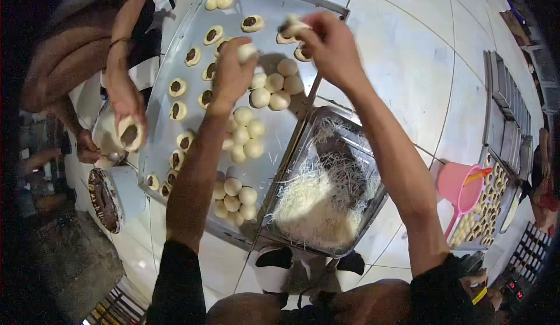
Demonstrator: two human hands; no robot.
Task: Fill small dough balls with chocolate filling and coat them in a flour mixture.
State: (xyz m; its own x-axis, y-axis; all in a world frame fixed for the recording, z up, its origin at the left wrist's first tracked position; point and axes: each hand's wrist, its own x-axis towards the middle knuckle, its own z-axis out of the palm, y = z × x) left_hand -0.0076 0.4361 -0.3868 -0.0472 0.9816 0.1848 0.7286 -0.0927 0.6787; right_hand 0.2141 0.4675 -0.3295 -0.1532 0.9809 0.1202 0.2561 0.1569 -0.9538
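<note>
My left hand [232,71] is closed around a pale dough ball [247,52] above the metal tray [201,27]. Higher up and to the right, my right hand [335,48] pinches a filled dough piece [295,27], pale with a dark brown patch; it is blurred a little. Flat dough rounds [252,23] topped with dark filling lie along the tray's far and left sides. Smooth dough balls [274,84] sit in clusters between and below my hands. My left forearm hides part of the tray.
A clear container of white shreds [315,208] stands by the tray. At left, another person's hand [125,106] holds a filled round [130,134], beside a bowl of brown filling [105,201]. A pink dipper [461,188] and another filled tray [490,208] lie right.
</note>
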